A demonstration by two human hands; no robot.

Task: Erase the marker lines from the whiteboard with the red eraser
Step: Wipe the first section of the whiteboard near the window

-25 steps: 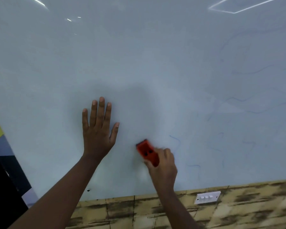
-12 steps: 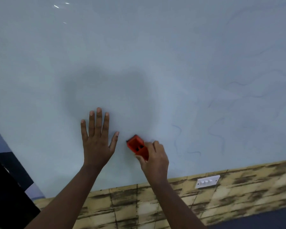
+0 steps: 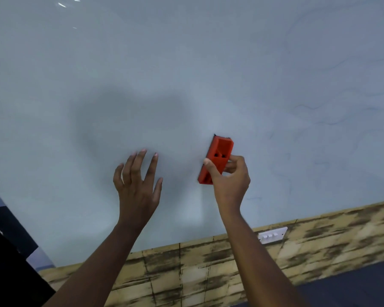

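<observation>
One camera only, worn on the person's head. It faces forward and slightly down at the whiteboard, standing close: the board fills most of the frame, its lower edge running tilted across the bottom. Both forearms enter from the near bottom edge, the left hand and right hand sitting near the frame's centre. Below the board, a patterned wall strip and a white switch plate show at lower right. Wide-angle lens; no second view to compare.

Left hand raised with fingers spread, right hand in a curled grip, both forearms extended
</observation>
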